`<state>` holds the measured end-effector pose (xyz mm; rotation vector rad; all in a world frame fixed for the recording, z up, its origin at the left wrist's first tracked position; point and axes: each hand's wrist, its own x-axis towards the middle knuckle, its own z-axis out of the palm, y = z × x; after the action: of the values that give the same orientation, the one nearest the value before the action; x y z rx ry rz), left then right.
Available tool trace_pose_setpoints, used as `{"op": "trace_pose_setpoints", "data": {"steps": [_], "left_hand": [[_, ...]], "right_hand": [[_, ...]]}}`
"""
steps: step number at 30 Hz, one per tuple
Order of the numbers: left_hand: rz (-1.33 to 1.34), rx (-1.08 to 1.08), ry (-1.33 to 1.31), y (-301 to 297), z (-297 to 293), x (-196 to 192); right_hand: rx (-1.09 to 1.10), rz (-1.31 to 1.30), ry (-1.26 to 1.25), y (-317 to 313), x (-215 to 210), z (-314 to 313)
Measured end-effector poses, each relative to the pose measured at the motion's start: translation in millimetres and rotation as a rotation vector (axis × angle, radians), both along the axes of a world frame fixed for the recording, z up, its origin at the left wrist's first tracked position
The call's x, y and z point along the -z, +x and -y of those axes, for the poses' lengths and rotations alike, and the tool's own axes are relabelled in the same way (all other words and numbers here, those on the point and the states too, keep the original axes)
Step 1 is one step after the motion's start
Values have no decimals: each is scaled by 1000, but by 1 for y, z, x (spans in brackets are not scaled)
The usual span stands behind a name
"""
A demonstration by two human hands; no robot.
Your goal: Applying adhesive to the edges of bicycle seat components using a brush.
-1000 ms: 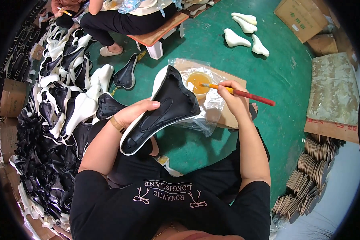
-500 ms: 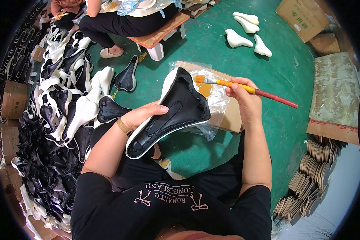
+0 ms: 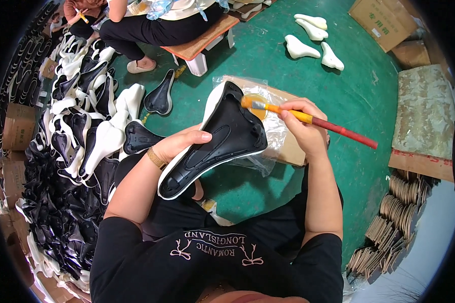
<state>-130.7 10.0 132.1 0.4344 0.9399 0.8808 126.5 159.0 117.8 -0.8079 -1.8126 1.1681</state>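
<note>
My left hand grips a bicycle saddle by its left side, thumb over the rim. The saddle's black hollow underside faces up, edged in white, with its wide end away from me. In my right hand is a paintbrush with a yellow and red handle. Its amber-wet bristles are at the saddle's wide end, by the right rim; I cannot tell whether they touch. Behind the brush, amber glue lies on clear plastic film over a cardboard sheet.
White and black saddle parts are heaped at left, above crumpled black pieces. White saddle pads lie on the green floor. A co-worker sits on a stool. Cartons and stacked brown boards stand at right.
My right hand has brought the paintbrush left, from over the glue to the saddle's wide end. The saddle has shifted only slightly in my left hand.
</note>
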Motion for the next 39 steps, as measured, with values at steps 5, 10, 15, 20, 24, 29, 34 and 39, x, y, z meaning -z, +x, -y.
{"op": "trace_pose_setpoints", "data": {"steps": [5,10,15,20,24,29,34,39], "left_hand": [[12,-73,67,-1,0,0],[-32,-11,179,-4,0,2],[-177,-42,288,-4,0,10],[-509,-56,384,-4,1,25],[-531,-85,333,-7,-2,33],[-545,-110,331,-2,-6,21],[-619,-112,395,-6,-5,21],[-708,-21,395,-7,-4,18]], "right_hand": [[-55,104,14,12,-5,-5],[-68,168,166,6,-7,-2],[6,128,-47,5,-4,0],[126,-9,-145,-2,9,-7],[103,321,-126,-12,24,-8],[121,199,-67,-9,28,-19],[58,-28,-316,-7,1,-11],[51,5,-59,-13,12,-11]]}}
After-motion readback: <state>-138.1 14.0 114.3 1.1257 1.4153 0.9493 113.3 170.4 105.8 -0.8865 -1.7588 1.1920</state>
